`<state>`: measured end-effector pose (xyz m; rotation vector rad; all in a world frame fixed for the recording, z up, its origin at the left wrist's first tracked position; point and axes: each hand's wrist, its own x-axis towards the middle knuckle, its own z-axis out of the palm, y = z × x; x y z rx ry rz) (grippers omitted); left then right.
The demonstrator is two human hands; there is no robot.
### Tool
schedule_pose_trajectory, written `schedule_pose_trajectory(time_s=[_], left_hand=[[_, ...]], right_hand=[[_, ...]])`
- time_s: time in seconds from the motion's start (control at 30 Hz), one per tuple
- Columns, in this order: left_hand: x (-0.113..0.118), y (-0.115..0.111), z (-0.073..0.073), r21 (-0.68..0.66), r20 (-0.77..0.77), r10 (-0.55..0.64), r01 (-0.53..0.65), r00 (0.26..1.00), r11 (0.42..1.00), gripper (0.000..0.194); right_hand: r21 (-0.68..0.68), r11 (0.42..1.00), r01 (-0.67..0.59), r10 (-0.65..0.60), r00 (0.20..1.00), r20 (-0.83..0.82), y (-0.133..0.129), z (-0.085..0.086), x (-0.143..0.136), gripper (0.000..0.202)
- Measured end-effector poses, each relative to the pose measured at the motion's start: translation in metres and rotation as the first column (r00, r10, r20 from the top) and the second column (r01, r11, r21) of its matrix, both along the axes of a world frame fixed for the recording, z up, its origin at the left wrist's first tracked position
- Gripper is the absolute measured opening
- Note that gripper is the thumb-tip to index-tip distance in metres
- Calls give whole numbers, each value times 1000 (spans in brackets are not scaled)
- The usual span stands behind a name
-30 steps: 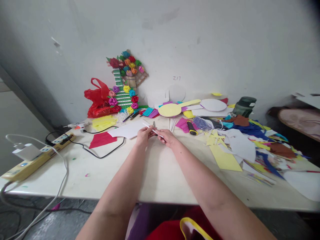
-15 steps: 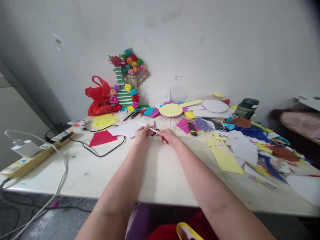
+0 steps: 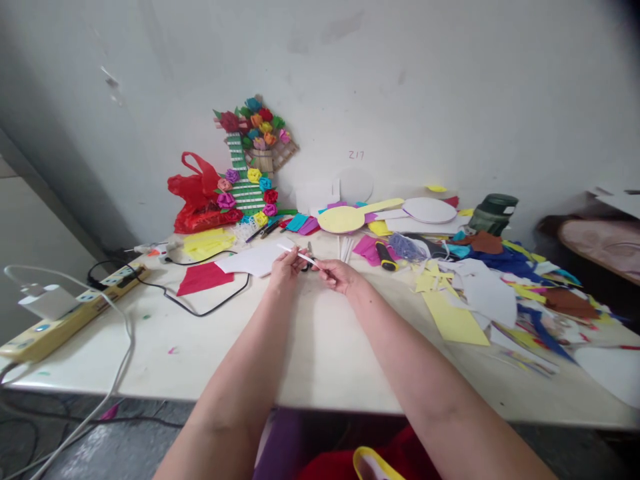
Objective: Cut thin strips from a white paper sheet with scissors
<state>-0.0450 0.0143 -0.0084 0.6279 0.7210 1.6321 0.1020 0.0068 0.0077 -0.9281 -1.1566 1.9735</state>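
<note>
Both hands on thin white stick, above bench (image 3: 200, 353).
Left hand (image 3: 286, 268) grips its middle, right hand (image 3: 336, 275) pinches near right end; dark thing behind, probably scissors (image 3: 309, 251); white sheet (image 3: 255, 259) left.

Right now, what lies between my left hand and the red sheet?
Between your left hand and the red sheet lie part of the white sheet and a bend of black cable, as the head view shows.
</note>
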Motion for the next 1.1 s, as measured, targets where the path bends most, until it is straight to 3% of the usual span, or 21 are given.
schedule_pose_trajectory(time_s=[0.13,0.3,0.43,0.6,0.77,1.1], left_hand=[[-1,2,-3,12,-18,8,-8,1000,1000,8],[-1,2,-2,3,-53,39,-39,998,999,14],[2,0,1,1,-112,88,-88,990,996,27],[5,2,-2,30,-159,126,-123,979,992,37],[3,4,-3,21,-191,123,-122,974,992,32],[-4,2,2,-22,-94,140,-143,986,989,16]], right_hand=[[79,997,14,-15,1000,12,3,-7,-2,20],[126,990,62,-68,996,49,5,-5,-2,39],[291,944,153,-182,980,75,4,-4,-3,28],[436,889,139,-262,936,236,0,-7,-11,14],[424,894,143,-265,933,245,-1,-9,-14,12],[353,932,85,-161,969,189,0,-9,-11,10]])
